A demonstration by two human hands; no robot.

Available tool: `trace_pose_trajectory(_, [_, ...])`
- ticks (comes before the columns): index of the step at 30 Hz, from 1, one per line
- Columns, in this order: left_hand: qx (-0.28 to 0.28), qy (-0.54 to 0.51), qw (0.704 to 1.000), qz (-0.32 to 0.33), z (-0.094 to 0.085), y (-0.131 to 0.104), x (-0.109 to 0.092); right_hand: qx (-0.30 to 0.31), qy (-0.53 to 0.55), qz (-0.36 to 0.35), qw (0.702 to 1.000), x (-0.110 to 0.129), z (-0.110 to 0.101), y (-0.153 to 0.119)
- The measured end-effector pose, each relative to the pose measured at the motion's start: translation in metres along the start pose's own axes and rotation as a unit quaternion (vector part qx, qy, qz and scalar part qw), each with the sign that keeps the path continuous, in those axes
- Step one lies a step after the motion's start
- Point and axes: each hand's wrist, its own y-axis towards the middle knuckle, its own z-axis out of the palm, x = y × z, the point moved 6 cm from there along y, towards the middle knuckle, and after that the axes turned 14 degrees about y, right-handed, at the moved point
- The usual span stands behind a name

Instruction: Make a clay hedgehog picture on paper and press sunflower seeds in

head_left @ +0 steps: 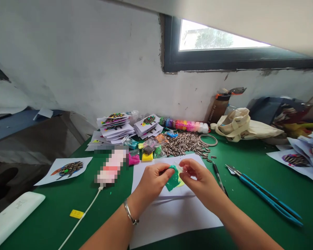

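My left hand (153,178), with a silver bracelet at the wrist, pinches a packet of green clay (173,180) between thumb and fingers. Close beside it, my right hand (198,175) has its fingers bent together at the clear plastic edge of that packet. Both hands are above white paper sheets (143,173). A yellow-green shape (181,183) shows on the paper behind the packet, partly covered. Just beyond the sheets lie a pink clay packet (134,159), a yellow clay packet (147,157) and a heap of striped seeds (181,144).
Blue tweezers (266,196) and a black pen (218,177) lie to the right. Stacked picture cards (116,128), a tape ring (208,140), a bottle (219,106) and a cloth bag (242,125) stand farther back. A white cable (86,211) crosses the left side.
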Motion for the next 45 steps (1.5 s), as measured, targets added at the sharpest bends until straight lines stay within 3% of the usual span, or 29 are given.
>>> trace_pose_trajectory(6, [0.020,-0.033,0.999,-0.029,0.001,0.002,0.002,0.032,0.055,0.099,0.993,0.001,0.006,-0.002])
trace_pose_trajectory(12, [0.028,-0.043,0.998,-0.037,0.002,0.003,0.005,0.045,-0.015,0.018,0.999,0.010,0.009,-0.003])
trace_pose_trajectory(14, [0.022,-0.048,0.998,-0.040,-0.001,0.004,0.006,0.029,-0.010,0.022,0.999,0.010,0.008,-0.003])
trace_pose_trajectory(17, [0.019,-0.065,0.997,-0.043,-0.003,0.004,0.006,0.013,0.089,0.079,0.993,0.004,0.008,-0.003])
trace_pose_trajectory(20, [0.030,-0.074,0.996,-0.038,-0.002,0.003,0.003,0.035,0.212,0.152,0.965,-0.001,0.013,-0.006])
trace_pose_trajectory(22, [0.027,-0.061,0.997,-0.035,0.000,0.002,0.002,0.057,0.231,0.177,0.955,-0.002,0.017,-0.008])
trace_pose_trajectory(27, [0.004,-0.010,1.000,-0.024,-0.002,0.002,0.001,0.085,0.149,0.142,0.975,0.004,0.021,-0.008])
trace_pose_trajectory(33, [-0.048,-0.012,0.998,-0.039,-0.014,0.003,0.004,0.033,0.293,0.193,0.936,-0.002,0.020,-0.010])
trace_pose_trajectory(39, [-0.005,0.020,1.000,0.004,-0.003,0.000,-0.003,0.086,0.203,0.200,0.955,-0.003,0.023,-0.011])
trace_pose_trajectory(42, [-0.028,0.034,0.999,0.001,-0.006,0.001,0.002,0.083,0.206,0.184,0.957,-0.002,0.025,-0.010])
trace_pose_trajectory(45, [-0.067,0.036,0.997,-0.026,-0.015,0.002,0.008,0.043,0.292,0.175,0.939,-0.002,0.024,-0.009])
